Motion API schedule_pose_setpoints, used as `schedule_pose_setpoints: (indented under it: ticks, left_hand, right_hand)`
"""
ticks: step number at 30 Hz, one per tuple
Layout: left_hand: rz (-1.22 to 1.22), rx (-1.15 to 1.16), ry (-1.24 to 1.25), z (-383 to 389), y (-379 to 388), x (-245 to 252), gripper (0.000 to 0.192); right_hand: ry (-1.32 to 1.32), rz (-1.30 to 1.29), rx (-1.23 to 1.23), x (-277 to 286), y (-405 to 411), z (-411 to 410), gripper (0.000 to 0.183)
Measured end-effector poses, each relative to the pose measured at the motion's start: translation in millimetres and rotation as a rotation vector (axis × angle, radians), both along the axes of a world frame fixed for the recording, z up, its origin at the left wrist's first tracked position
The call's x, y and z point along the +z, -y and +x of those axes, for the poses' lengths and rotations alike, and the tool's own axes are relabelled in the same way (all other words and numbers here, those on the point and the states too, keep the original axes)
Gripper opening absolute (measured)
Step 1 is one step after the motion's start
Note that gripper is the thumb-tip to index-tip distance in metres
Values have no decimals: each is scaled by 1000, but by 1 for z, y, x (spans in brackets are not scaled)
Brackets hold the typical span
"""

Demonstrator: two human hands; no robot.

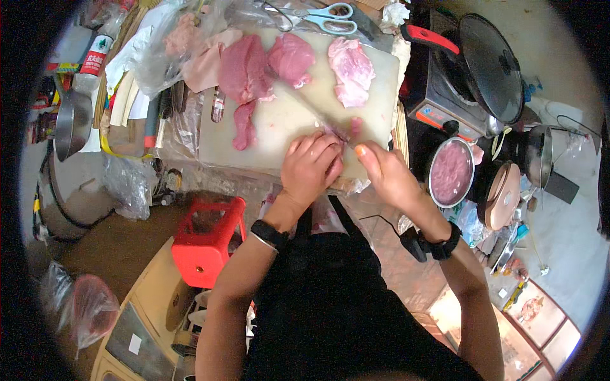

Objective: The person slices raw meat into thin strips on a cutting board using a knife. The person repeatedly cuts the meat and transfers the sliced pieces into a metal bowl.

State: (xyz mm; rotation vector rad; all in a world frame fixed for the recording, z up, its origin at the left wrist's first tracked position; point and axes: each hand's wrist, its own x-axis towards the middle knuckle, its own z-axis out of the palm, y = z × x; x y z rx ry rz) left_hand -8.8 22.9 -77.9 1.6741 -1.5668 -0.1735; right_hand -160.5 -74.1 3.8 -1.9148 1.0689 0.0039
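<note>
My right hand (393, 176) grips the handle of a kitchen knife (305, 102), whose blade slants up and left across a white cutting board (290, 128). Beside the blade, the curled fingers of my left hand (312, 162) press a piece of raw meat (334, 132), mostly hidden under them. A small cut bit of meat (356, 125) lies just past the blade. Farther up the board are a large dark-pink slab of meat (245, 66), a smaller slab (291, 57) and a paler, fatty piece (351, 71). A narrow strip of meat (244, 126) rests at the left.
Blue-handled scissors (329, 19) lie behind the board. To the right stand a gas stove (436, 102), a lidded pan (493, 66) with a red handle, and a metal bowl of meat (452, 172). A red plastic stool (205, 243) is below left, near a plastic bottle (95, 59) and ladle (71, 126).
</note>
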Motion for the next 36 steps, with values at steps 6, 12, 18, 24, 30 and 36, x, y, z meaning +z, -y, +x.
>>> schedule_pose_setpoints:
  ticks: [6, 12, 18, 24, 30, 36]
  left_hand:
    - [-108, 26, -23, -2, -6, -2, 27]
    - [-90, 71, 27, -5, -6, -1, 28]
    - [-21, 62, -10, -4, -4, -1, 27]
    - [-104, 54, -22, -4, -4, 2, 25]
    - [-126, 19, -79, -3, -8, 4, 20]
    - [-95, 256, -249, -5, -15, 16, 21]
  right_hand:
    - [-35, 34, -107, 36, -1, -26, 36]
    - [-95, -73, 114, 57, -14, -61, 34]
    - [-115, -1, 124, 39, -4, -33, 36]
    - [76, -203, 149, 2, 0, 8, 42]
    - [199, 255, -356, 7, -7, 1, 50]
    - [171, 289, -280, 35, -1, -19, 43]
